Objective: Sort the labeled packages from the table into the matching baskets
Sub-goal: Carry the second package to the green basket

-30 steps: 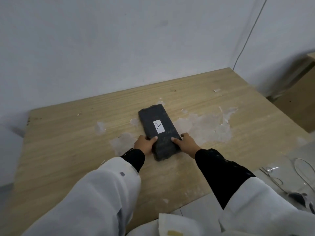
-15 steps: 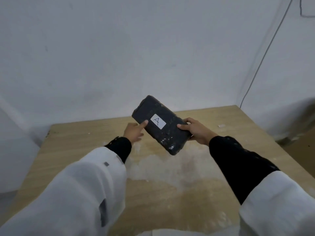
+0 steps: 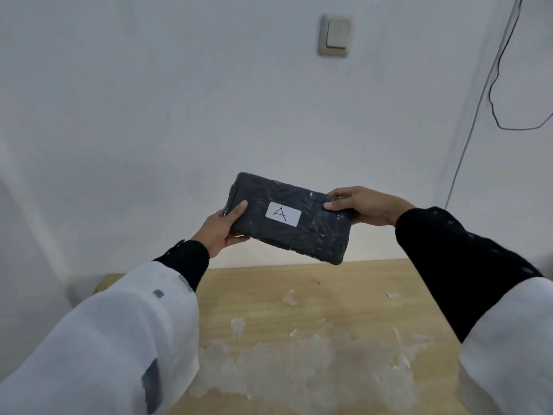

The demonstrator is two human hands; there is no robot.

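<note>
A dark plastic-wrapped package (image 3: 317, 235) with a white label marked "A" (image 3: 283, 214) is held up in the air in front of the wall, well above the wooden table (image 3: 344, 298). My left hand (image 3: 223, 227) grips its left end, thumb on top. My right hand (image 3: 363, 205) grips its upper right end. The package lies almost level, its right end slightly lower. No baskets are in view.
The table top has patches of white residue (image 3: 299, 372) across its middle. A light switch (image 3: 336, 35) is on the wall above, and a dark cable (image 3: 490, 94) hangs down the right corner.
The package went from lying on the table to being lifted and held high; it has turned level with the label facing me. My left hand now grips its end, and the view has tilted up.
</note>
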